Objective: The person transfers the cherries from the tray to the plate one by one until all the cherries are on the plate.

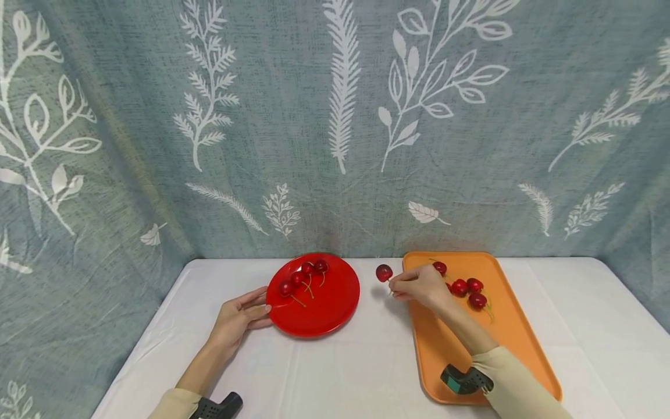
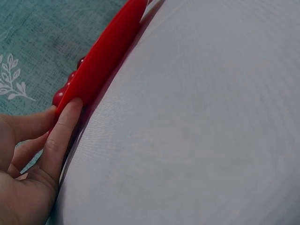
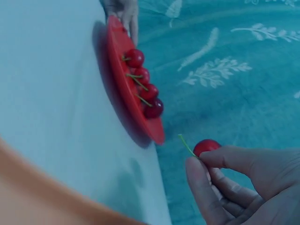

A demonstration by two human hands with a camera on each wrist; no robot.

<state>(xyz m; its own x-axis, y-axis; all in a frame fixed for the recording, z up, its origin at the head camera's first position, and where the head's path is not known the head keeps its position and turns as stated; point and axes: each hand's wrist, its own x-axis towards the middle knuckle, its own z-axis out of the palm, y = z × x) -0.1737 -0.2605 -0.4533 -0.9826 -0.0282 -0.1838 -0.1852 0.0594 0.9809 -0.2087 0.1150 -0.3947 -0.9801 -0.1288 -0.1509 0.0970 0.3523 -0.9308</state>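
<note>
My left hand (image 1: 238,316) grips the left rim of a round red plate (image 1: 319,317), thumb at the edge and fingers against its underside in the left wrist view. Several red cherries (image 1: 297,279) with green stems lie in a row along the plate's far left part. Between plate and tray, my right hand (image 1: 423,286) pinches a single cherry (image 1: 384,273) near its stem, held over the white table. In the right wrist view that cherry (image 3: 206,146) shows between thumb and fingers, its green stem sticking out past the fingertips.
An orange tray (image 1: 471,366) lies on the right under my right forearm. More cherries (image 1: 460,287) sit in its far half, partly behind the hand. The white table (image 1: 335,378) ends at a green leaf-patterned curtain (image 1: 293,116) at the back and sides.
</note>
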